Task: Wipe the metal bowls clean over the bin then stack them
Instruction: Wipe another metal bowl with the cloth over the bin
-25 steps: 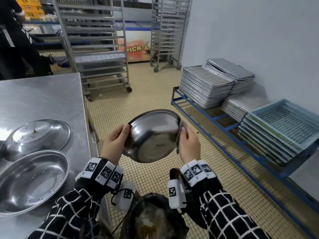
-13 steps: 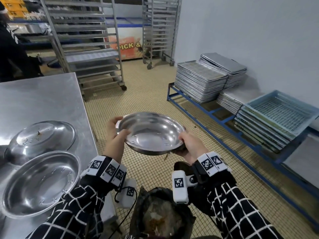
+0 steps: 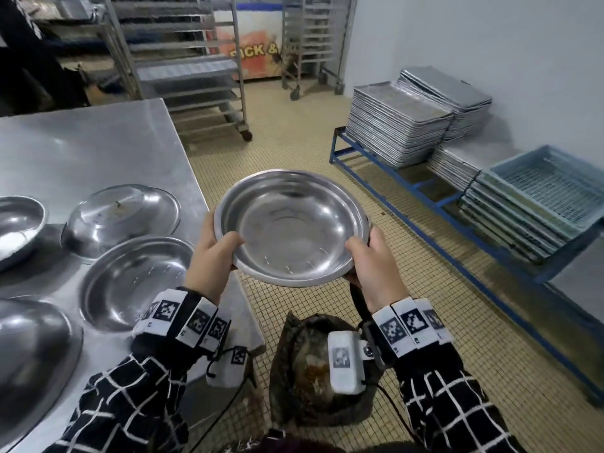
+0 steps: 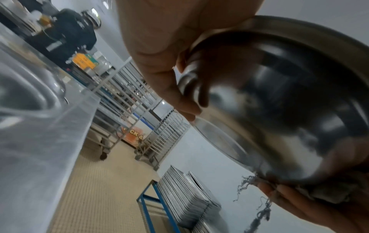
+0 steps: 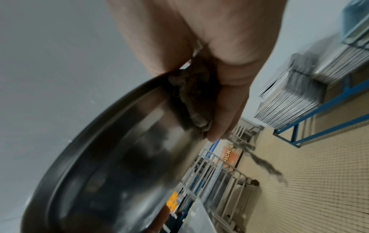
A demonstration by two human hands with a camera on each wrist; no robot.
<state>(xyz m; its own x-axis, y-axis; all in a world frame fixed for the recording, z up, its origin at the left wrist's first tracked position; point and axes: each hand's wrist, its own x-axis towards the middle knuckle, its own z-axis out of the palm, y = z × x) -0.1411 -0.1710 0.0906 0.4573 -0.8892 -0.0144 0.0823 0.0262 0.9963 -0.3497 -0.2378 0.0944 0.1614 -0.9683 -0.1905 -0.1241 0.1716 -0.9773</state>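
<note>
Fingers of both hands under the metal bowl's rim

Bowl now mouth-up, leftward.

Reading "PICK &" in yellow letters on the orange panel behind the wheeled racks; remaining lettering hidden.

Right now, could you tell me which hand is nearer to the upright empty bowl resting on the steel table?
Left. The left hand grips the held bowl's rim right beside the table bowl; the right hand holds the opposite rim, farther away over the floor.
</note>
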